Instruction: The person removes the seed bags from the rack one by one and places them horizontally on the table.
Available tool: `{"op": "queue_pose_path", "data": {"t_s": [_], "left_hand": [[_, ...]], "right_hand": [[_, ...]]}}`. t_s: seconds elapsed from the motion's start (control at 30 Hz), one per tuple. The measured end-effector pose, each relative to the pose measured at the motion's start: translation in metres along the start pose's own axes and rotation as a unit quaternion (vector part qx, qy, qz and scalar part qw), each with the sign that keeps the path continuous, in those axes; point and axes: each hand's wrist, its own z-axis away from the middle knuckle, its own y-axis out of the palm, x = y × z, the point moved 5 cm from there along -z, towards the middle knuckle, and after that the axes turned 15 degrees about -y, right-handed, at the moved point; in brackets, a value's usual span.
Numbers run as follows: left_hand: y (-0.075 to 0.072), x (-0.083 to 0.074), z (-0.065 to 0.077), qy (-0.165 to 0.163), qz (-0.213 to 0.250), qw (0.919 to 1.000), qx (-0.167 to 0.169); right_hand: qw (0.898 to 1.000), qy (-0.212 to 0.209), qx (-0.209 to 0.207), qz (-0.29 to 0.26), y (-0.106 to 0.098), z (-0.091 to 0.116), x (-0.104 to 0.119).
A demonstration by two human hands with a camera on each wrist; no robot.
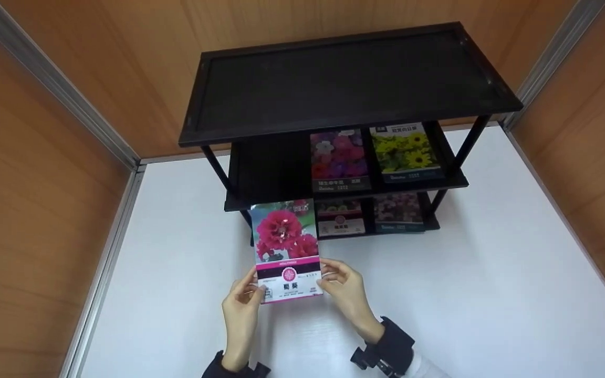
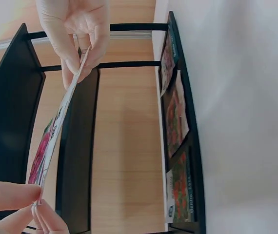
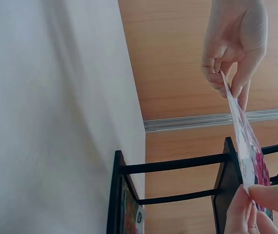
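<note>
My left hand [image 1: 242, 307] and right hand [image 1: 348, 290] pinch the lower side edges of a flower seed packet [image 1: 288, 233] between thumbs and fingers. Magenta blooms fill its upper half, and a dark band with a pink round emblem crosses the lower part. Held up in front of the black shelf rack [image 1: 344, 84], it overlaps the rack's lower left corner in the head view. Seen nearly edge-on from the left wrist, the packet [image 2: 56, 129] stretches from the left fingers [image 2: 12, 195] to the right hand [image 2: 78, 34].
Two packets, one with pink and purple flowers [image 1: 338, 160] and one with yellow flowers [image 1: 406, 152], lie on the middle shelf; its left part is bare black. Several packets [image 2: 176, 114] lie on the bottom shelf. Wooden walls [image 1: 34, 210] surround the white table [image 1: 465, 304].
</note>
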Motion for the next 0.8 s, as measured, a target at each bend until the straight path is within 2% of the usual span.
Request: {"op": "queue_pose_path", "data": {"t_s": [0.27,0.47,0.8], "left_hand": [[-0.001,0.016,-0.001,0.015,-0.046,0.9985,-0.025],[-0.002,0.026,-0.003,0.032,-0.060,0.9971,-0.036],[-0.003,0.040,-0.012,0.015,-0.102,0.9934,-0.050]], "right_hand": [[1.000,-0.006,0.004,-0.005,0.003,0.008,-0.011],[1.000,0.009,0.012,-0.001,0.006,0.011,-0.022],[1.000,0.022,0.021,0.005,0.014,0.014,-0.036]]}}
